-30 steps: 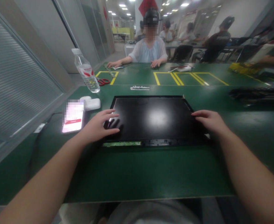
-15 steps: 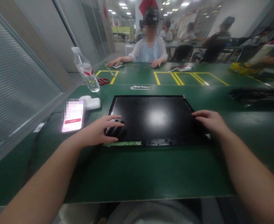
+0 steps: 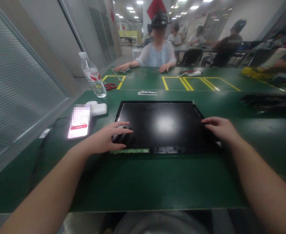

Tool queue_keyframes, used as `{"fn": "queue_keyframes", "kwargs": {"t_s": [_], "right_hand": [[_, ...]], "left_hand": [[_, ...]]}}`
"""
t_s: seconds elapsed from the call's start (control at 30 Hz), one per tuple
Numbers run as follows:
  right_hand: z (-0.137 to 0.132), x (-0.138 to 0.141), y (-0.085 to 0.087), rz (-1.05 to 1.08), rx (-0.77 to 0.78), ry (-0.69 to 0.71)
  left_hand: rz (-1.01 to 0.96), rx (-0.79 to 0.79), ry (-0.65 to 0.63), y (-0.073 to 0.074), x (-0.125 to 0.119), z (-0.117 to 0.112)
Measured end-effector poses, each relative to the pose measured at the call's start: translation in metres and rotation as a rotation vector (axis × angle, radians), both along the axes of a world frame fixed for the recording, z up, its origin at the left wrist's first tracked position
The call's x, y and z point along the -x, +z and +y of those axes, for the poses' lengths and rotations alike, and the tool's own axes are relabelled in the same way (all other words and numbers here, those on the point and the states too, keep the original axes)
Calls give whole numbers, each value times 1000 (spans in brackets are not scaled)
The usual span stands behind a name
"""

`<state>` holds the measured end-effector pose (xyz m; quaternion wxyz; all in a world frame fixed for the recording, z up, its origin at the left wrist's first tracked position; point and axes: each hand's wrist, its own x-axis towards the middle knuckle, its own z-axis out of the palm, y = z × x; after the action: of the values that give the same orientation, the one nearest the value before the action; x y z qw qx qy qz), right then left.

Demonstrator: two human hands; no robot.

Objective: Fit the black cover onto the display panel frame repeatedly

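Observation:
A black flat display panel (image 3: 162, 125) lies on the green table (image 3: 143, 182), with a thin green circuit strip (image 3: 129, 151) along its near edge. My left hand (image 3: 106, 138) rests on the panel's near left corner, fingers stretched out over the glass. My right hand (image 3: 219, 129) lies on the panel's right edge with its fingers flat and pointing left. Neither hand holds anything.
Left of the panel lie a lit phone (image 3: 79, 125) and a white case (image 3: 97, 109). A water bottle (image 3: 93, 76) and red scissors (image 3: 110, 86) stand further back. A person (image 3: 157, 52) sits across the table, hands on it. A dark tray (image 3: 269, 100) sits at the right.
My left hand has slid slightly right over the panel's corner. My right hand has stayed on the right edge.

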<state>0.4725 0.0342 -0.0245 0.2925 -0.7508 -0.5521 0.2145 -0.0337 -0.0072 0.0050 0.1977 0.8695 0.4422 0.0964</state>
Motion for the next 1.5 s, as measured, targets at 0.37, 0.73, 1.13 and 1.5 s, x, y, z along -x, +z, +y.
{"fn": "queue_keyframes", "kwargs": {"t_s": [0.37,0.73,1.13,1.5], "right_hand": [[5,-10,-10,-12,-38,18],[4,-7,-6,-25,-57,19],[1,-1,-1,67,-9,-28],[1,-2,-4,44,-40,-1]], "left_hand": [[50,27,12,-3,0,-1],[-24,42,13,5,-1,-3],[-40,-7,-2,0,2,2],[-3,-6,16,0,0,1]]}}
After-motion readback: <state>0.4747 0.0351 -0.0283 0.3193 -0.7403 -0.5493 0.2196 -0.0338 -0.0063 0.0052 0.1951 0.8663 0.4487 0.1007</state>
